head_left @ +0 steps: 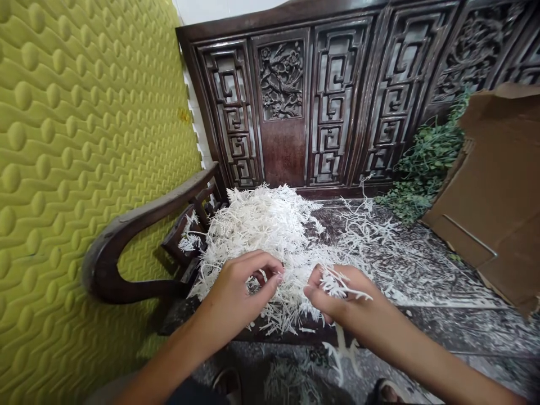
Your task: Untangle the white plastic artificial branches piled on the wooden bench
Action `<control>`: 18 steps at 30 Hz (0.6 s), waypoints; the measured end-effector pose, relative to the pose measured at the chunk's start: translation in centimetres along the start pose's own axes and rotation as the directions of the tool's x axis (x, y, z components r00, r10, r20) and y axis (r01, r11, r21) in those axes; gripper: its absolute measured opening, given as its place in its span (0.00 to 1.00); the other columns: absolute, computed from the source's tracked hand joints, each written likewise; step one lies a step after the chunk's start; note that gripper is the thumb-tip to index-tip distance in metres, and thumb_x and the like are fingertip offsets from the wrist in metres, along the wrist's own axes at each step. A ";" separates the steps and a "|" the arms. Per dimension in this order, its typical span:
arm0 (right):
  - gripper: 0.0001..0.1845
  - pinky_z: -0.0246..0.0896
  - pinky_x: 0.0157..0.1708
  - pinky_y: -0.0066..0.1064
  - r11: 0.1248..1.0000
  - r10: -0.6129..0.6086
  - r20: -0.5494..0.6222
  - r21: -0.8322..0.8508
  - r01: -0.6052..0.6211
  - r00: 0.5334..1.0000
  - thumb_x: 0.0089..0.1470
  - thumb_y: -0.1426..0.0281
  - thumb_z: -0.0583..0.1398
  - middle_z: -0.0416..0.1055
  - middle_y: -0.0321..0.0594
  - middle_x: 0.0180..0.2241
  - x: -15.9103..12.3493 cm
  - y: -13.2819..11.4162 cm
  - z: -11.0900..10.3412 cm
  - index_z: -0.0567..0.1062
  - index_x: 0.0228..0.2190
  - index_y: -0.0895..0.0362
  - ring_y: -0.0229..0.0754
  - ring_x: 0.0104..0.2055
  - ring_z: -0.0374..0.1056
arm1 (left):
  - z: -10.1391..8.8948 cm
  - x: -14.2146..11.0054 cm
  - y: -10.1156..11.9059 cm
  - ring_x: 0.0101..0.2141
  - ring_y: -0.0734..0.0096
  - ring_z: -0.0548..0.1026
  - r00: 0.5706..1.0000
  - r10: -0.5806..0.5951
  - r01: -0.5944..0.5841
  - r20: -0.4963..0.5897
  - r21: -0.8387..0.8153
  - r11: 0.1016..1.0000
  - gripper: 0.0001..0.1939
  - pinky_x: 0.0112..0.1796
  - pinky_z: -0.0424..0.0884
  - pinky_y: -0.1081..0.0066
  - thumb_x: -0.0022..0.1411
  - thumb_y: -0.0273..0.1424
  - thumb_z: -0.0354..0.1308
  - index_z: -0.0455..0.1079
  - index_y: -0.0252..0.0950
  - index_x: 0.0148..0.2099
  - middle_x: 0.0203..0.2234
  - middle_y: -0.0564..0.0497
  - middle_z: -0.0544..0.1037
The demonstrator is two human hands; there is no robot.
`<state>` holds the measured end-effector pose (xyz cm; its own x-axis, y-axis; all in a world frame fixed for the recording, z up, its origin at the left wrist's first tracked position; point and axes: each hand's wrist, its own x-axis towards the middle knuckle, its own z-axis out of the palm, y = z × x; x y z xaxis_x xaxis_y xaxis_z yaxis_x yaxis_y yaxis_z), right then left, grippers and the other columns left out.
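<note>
A heap of white-coated, feathery plant sprigs [261,242] lies on a dark wooden bench seat [405,264] spattered with white. My left hand [240,287] is curled at the heap's front edge, its fingers closed around white strands. My right hand [341,298] pinches a small white sprig [341,284] between thumb and fingers, just right of the heap. Loose white sprigs [367,225] trail across the seat to the right. More hang over the front edge [341,349].
A curved dark wooden armrest [126,236] runs along a yellow-green padded wall [84,140]. Behind stands a carved wooden panel [282,84]. Green foliage [426,163] and brown cardboard [493,185] lie at the right. Sprigs [291,382] lie on the floor near sandaled feet [228,388].
</note>
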<state>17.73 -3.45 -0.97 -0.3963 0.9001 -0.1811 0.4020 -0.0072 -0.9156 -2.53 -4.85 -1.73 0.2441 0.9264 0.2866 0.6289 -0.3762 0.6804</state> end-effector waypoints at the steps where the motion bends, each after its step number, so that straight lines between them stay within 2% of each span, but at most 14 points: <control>1: 0.06 0.52 0.23 0.27 1.000 -0.002 -0.001 -0.003 0.002 1.000 0.52 0.68 0.56 0.62 0.33 0.22 0.0 0.0 0.0 0.68 0.25 0.56 0.37 0.24 0.59 | 0.0 0.0 0.0 0.32 0.73 0.72 1.000 0.003 -0.003 -0.002 0.005 1.000 0.06 0.35 0.67 0.72 0.60 0.24 0.53 0.70 0.38 0.35 0.30 0.54 0.75; 4: 0.08 0.54 0.25 0.28 1.000 -0.009 0.027 -0.001 0.009 1.000 0.53 0.67 0.56 0.61 0.33 0.22 -0.2 -0.2 0.0 0.67 0.24 0.55 0.38 0.24 0.60 | 0.0 0.0 0.0 0.33 0.73 0.71 1.000 0.007 -0.007 0.012 0.004 1.000 0.06 0.35 0.67 0.72 0.60 0.23 0.53 0.69 0.38 0.35 0.31 0.54 0.74; 11: 0.08 0.53 0.25 0.28 0.999 -0.029 0.032 0.031 0.028 0.999 0.52 0.68 0.57 0.60 0.32 0.21 -0.2 -0.3 0.0 0.68 0.24 0.55 0.38 0.25 0.60 | 0.3 -0.1 0.1 0.42 0.69 0.72 0.999 0.006 -0.004 0.050 -0.040 0.999 0.06 0.45 0.66 0.67 0.58 0.22 0.53 0.67 0.37 0.33 0.38 0.52 0.75; 15: 0.09 0.54 0.24 0.28 1.000 -0.005 0.015 0.031 0.004 1.000 0.53 0.66 0.57 0.62 0.33 0.25 -0.2 -0.2 0.0 0.66 0.23 0.55 0.37 0.25 0.62 | 0.2 -0.2 -0.1 0.40 0.69 0.73 0.998 -0.059 0.060 0.038 -0.022 0.998 0.04 0.44 0.68 0.66 0.59 0.24 0.54 0.69 0.38 0.34 0.37 0.52 0.76; 18: 0.08 0.57 0.24 0.28 1.000 0.009 0.003 0.017 -0.009 1.000 0.53 0.64 0.57 0.65 0.35 0.28 -0.3 -0.2 0.1 0.68 0.25 0.54 0.38 0.25 0.63 | 0.1 0.0 -0.5 0.38 0.69 0.74 0.998 -0.060 0.060 0.004 -0.008 0.998 0.05 0.43 0.68 0.66 0.60 0.26 0.54 0.72 0.38 0.35 0.35 0.51 0.77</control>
<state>17.65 -3.76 -0.77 -0.3951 0.8987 -0.1902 0.3915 -0.0226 -0.9199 -2.78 -4.70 -2.08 0.2087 0.9474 0.2425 0.6367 -0.3199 0.7016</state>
